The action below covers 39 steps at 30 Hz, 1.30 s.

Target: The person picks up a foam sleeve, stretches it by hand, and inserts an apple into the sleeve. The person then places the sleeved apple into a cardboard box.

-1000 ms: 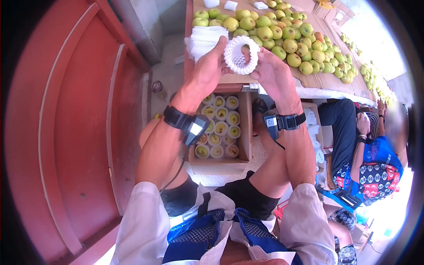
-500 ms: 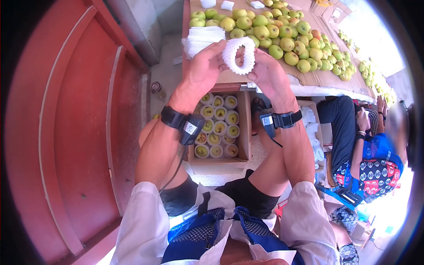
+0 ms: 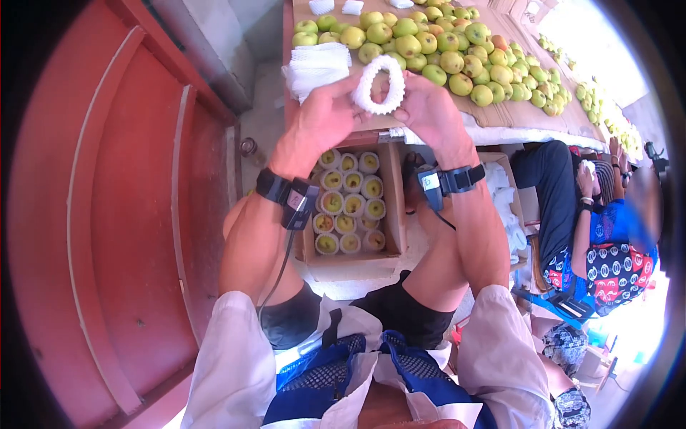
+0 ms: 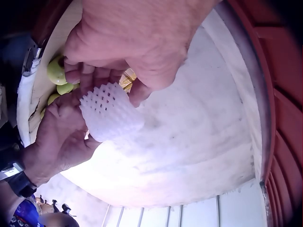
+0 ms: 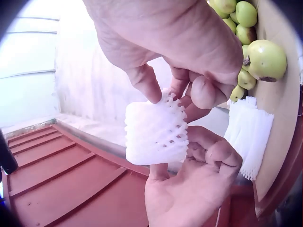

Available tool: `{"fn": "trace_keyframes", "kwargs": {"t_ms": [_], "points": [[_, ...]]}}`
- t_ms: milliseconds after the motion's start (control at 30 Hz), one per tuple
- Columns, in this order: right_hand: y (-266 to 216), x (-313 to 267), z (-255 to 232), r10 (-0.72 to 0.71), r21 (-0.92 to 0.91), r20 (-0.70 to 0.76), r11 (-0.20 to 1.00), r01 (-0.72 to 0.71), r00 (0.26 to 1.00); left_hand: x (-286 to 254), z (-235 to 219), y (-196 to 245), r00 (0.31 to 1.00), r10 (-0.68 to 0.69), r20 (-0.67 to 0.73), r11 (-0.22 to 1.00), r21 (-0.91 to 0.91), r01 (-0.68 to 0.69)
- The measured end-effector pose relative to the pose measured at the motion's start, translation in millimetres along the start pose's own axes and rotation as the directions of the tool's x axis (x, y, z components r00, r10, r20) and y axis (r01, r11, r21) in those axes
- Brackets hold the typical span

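Observation:
A white foam net sleeve [image 3: 364, 93] is held up between both hands at the table's front edge. In the head view its ring-shaped opening faces up. My left hand [image 3: 327, 113] grips its left side with thumb and fingers, and my right hand [image 3: 431, 111] pinches the opposite side. From the left wrist, the sleeve [image 4: 111, 113] shows its diamond mesh and scalloped rim. The right wrist view has the sleeve [image 5: 151, 135] between the right thumb and fingers above and the left hand [image 5: 187, 189] below. A flat stack of foam sleeves [image 3: 318, 68] lies beside the left hand.
Loose green-yellow apples [image 3: 450, 61] are heaped on the cardboard-covered table [image 3: 514, 118]. Below, between the knees, a cardboard box [image 3: 391, 214] holds rows of sleeved apples. Another box [image 3: 518, 193] with white material stands right. A person in blue [image 3: 611, 229] sits farther right; a red panel [image 3: 121, 214] rises left.
The sleeve has tilted between the fingers, and its opening shows differently. Both hands keep their grip. The whole head view has shifted slightly, with table and box now farther left.

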State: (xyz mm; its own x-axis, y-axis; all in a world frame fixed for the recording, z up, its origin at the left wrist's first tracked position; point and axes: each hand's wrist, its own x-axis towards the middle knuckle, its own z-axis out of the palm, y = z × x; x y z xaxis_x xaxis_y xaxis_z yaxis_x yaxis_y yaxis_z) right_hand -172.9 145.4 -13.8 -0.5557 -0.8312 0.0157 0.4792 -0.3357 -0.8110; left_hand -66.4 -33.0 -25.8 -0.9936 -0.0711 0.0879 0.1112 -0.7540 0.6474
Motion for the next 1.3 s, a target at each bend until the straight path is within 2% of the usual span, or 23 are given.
{"fn": "trace_keyframes", "kwargs": {"t_ms": [67,100,200,300,500,633,800,1033,1133,1233,1300], "points": [[-8,0,-6,0.026,0.103,0.055,0.994,-0.031,0.998,8,-1,3,0.998,0.028,0.058,0.999,0.04,-0.03],[-12,0,-9,0.035,0.152,0.084,0.987,-0.048,0.996,6,13,7,0.998,0.037,0.043,0.997,0.061,-0.039],[-19,-1,-16,0.04,0.136,0.044,0.99,-0.046,0.998,13,21,6,0.995,-0.009,0.098,0.997,0.078,0.001],[-23,-6,-19,0.034,0.044,0.023,0.998,-0.035,0.999,21,14,2,0.991,-0.062,0.116,0.995,0.081,0.052],[-24,-4,-39,0.069,0.005,-0.038,0.998,-0.069,0.997,28,6,-12,0.992,-0.103,0.075,0.984,0.151,0.091],[-18,-4,-53,0.04,-0.085,-0.146,0.995,-0.053,0.988,36,-3,-22,0.992,-0.12,-0.033,0.968,0.22,0.124],[-5,7,-72,-0.013,-0.251,-0.331,0.965,-0.075,0.943,53,-16,-40,0.981,-0.098,-0.169,0.937,0.316,0.148],[9,12,-75,-0.122,-0.355,-0.482,0.932,-0.066,0.868,78,-37,-62,0.944,0.023,-0.329,0.87,0.472,0.144],[16,15,-78,-0.177,-0.459,-0.517,0.883,-0.097,0.837,82,-42,-67,0.926,0.056,-0.374,0.838,0.521,0.159],[29,23,-85,-0.315,-0.639,-0.518,0.761,-0.114,0.795,85,-41,-71,0.914,0.065,-0.401,0.812,0.553,0.185],[35,31,-93,-0.36,-0.695,-0.525,0.704,-0.145,0.771,86,-41,-74,0.9,0.083,-0.429,0.768,0.603,0.216]]}}
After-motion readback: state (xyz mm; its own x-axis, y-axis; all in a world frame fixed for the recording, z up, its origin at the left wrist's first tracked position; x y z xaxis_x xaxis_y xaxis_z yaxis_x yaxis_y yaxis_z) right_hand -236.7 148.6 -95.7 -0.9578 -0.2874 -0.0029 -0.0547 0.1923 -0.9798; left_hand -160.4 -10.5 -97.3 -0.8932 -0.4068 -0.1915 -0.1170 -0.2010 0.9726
